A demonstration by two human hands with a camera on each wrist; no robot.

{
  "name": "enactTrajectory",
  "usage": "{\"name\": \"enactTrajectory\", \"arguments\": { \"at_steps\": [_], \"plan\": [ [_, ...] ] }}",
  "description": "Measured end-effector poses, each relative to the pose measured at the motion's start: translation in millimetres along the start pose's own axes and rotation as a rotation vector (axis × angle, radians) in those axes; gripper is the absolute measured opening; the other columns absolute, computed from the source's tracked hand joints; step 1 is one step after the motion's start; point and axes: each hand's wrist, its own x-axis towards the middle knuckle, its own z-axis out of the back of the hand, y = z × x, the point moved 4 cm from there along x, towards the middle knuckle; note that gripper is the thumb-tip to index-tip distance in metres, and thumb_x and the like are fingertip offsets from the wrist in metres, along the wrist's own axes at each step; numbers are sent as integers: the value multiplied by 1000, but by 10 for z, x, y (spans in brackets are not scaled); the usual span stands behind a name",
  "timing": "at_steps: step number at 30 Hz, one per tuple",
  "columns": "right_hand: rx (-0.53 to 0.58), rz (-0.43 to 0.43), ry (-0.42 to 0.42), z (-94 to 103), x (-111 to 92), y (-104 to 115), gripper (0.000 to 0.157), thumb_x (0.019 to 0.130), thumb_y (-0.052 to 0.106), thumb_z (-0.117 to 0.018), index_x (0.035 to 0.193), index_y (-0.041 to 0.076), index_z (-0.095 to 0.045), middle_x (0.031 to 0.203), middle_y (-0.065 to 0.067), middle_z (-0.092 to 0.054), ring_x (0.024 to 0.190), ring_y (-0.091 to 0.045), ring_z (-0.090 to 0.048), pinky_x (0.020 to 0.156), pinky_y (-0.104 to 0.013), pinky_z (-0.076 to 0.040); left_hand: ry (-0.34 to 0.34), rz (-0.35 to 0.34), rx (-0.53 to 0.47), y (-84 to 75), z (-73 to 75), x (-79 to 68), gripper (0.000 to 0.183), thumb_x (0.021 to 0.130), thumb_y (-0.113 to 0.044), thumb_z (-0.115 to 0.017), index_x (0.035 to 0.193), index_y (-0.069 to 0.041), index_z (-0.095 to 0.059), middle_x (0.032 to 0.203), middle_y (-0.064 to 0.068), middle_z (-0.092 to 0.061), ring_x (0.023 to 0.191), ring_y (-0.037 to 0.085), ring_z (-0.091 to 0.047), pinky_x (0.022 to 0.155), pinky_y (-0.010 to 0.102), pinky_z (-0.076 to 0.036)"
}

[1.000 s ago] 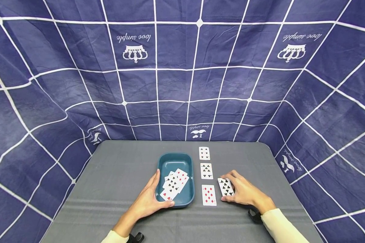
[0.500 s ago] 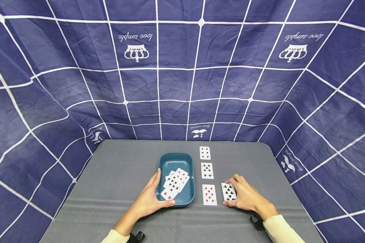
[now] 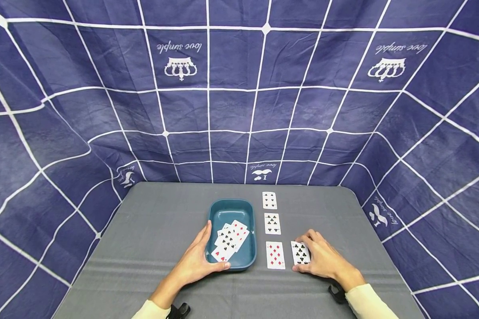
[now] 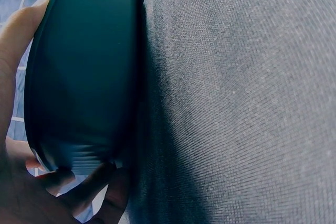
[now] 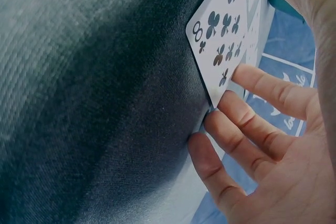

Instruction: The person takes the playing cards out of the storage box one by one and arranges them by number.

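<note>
On the grey counter (image 3: 159,226) before you sits the blue tray (image 3: 231,214), gripped by your left hand (image 3: 194,264), thumb at its near rim and fingers around its left end. Your right hand (image 3: 323,256) pinches the eight of clubs (image 3: 299,253) — fingertips at the far end, thumb at the near — so it's plainly the nearer hand. The card lies to that hand's left, long axis running roughly away from you, just right of the diamond card (image 3: 276,255); whether it touches the counter isn't clear.
</note>
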Motion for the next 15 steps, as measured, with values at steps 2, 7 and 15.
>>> {"name": "enactTrajectory", "arguments": {
  "at_steps": [2,7,15],
  "plan": [
    [-10,2,1,-4,-2,10,80,72,65,-107,131,17,-81,118,4,-68,105,-12,-63,85,-35,-58,-1,-1,0,-6,2,-1,156,77,-67,-105,188,-9,-13,195,19,-23,177,47,-35,138,69,-39],
    [-24,7,0,-12,-1,31,81,72,66,-107,131,18,-81,119,4,-68,106,-14,-64,85,-36,-58,-2,3,-5,-16,6,-4,156,77,-67,-105,188,-9,-13,195,19,-23,177,47,-35,138,69,-38],
    [-31,16,-6,-21,-2,38,83,72,68,-106,132,17,-81,119,4,-68,107,-15,-65,86,-38,-59,0,-3,-7,-16,9,-14,156,77,-67,-105,188,-9,-13,195,19,-23,177,48,-34,138,69,-38]
  ]
}}
